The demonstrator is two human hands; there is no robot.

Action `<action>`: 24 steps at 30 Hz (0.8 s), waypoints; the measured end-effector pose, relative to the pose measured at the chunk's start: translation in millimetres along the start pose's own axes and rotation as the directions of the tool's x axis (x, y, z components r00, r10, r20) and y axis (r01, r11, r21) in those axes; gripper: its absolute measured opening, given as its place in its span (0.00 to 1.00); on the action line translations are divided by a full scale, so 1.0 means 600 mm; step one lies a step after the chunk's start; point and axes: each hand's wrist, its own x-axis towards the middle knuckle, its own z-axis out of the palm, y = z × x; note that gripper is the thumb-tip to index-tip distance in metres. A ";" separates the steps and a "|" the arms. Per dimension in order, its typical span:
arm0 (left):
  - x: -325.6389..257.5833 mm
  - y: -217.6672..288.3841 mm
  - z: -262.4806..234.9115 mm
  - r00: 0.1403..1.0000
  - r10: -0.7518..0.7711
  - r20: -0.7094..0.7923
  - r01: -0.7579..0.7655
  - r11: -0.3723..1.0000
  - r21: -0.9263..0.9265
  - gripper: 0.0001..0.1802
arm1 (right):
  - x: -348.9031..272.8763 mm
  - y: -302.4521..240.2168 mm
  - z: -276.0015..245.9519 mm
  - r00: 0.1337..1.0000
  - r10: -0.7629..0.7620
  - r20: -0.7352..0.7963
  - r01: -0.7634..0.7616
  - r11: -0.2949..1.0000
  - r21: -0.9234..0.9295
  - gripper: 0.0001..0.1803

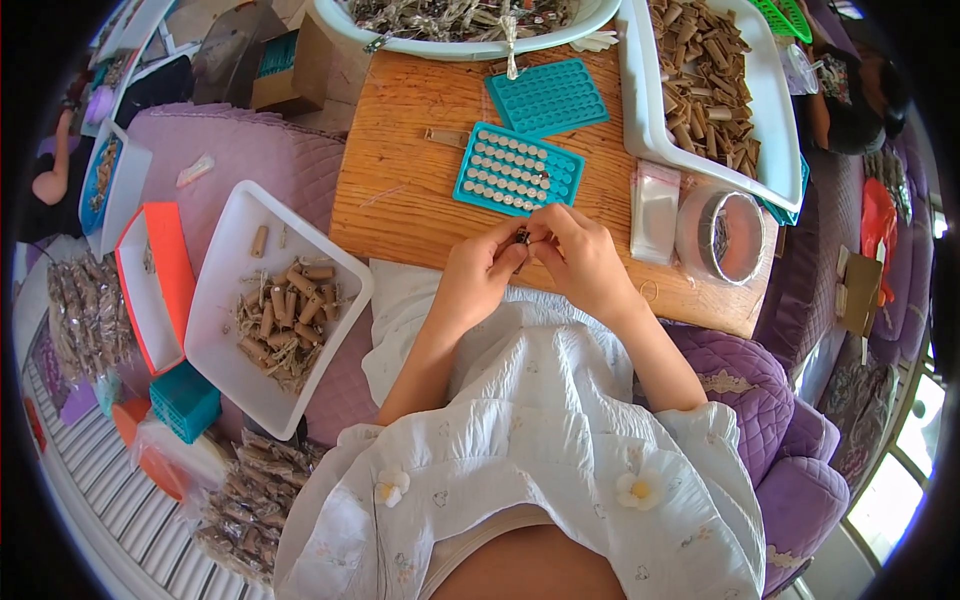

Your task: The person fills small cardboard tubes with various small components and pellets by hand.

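Close together over the near edge of the wooden table [400, 215], my left hand [478, 278] and my right hand [585, 262] pinch a small dark piece [522, 238] between their fingertips. The fingers cover most of it, so its kind cannot be told. Just beyond them lies a teal tray of round cells [568, 182], most filled with round whitish pieces; the cells at its right end hold none. Behind it lies a second teal tray [550, 97], its cells showing no pieces. A flat brown paper piece [446, 137] is left of the filled tray.
A white bin of brown paper tubes [642, 100] stands at the far right, a pale tub of stringy bundles [450, 47] at the back. Clear plastic bags [655, 212] and a round clear container [700, 255] sit right. Left is another white bin [222, 300]. People work at both sides.
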 end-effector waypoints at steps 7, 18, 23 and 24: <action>-0.002 0.009 0.013 0.984 0.024 0.179 -0.046 0.992 0.119 0.13 | 0.025 0.003 -0.051 0.943 0.154 0.293 -0.177 0.983 0.052 0.20; -0.005 0.024 0.017 0.900 -0.097 0.424 0.198 0.959 -0.200 0.13 | 0.036 -0.022 -0.101 0.829 0.119 0.547 -0.095 0.993 -0.073 0.19; -0.005 0.024 0.012 0.885 -0.087 0.458 0.275 0.891 -0.361 0.15 | 0.047 -0.012 -0.151 0.897 0.102 0.430 -0.132 0.991 0.038 0.19; -0.005 0.026 0.010 0.885 -0.086 0.457 0.273 0.892 -0.361 0.15 | 0.055 -0.007 -0.172 0.918 0.149 0.369 -0.174 0.984 0.036 0.18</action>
